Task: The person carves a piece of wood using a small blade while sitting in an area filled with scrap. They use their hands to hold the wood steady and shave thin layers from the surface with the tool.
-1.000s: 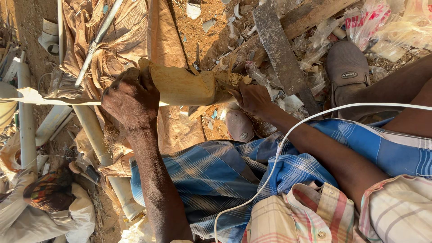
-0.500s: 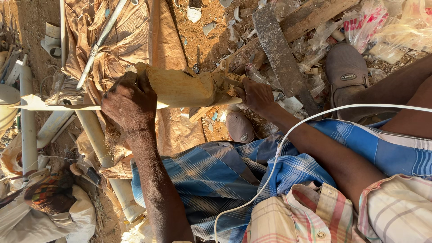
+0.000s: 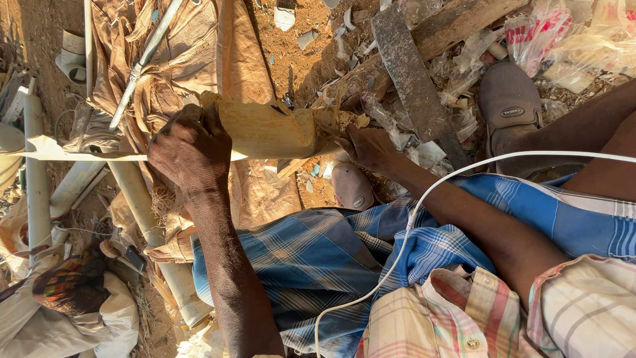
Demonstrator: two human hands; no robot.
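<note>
Your left hand [image 3: 189, 149] clamps one end of the yellowish wood block [image 3: 265, 129]; its long axis runs sideways to your right hand [image 3: 368, 147], whose fingers pinch the splintered far end.

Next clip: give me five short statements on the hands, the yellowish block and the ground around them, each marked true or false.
1. The left hand grips one end of the yellowish block. True.
2. The right hand is lifted well away from the block. False: its fingers are at the frayed end.
3. A white cable crosses the blue checked cloth. True.
4. The dark flat blade is held in the right hand. False: it lies on the ground beyond the hand.
5. White pipes lie at the left. True.
</note>
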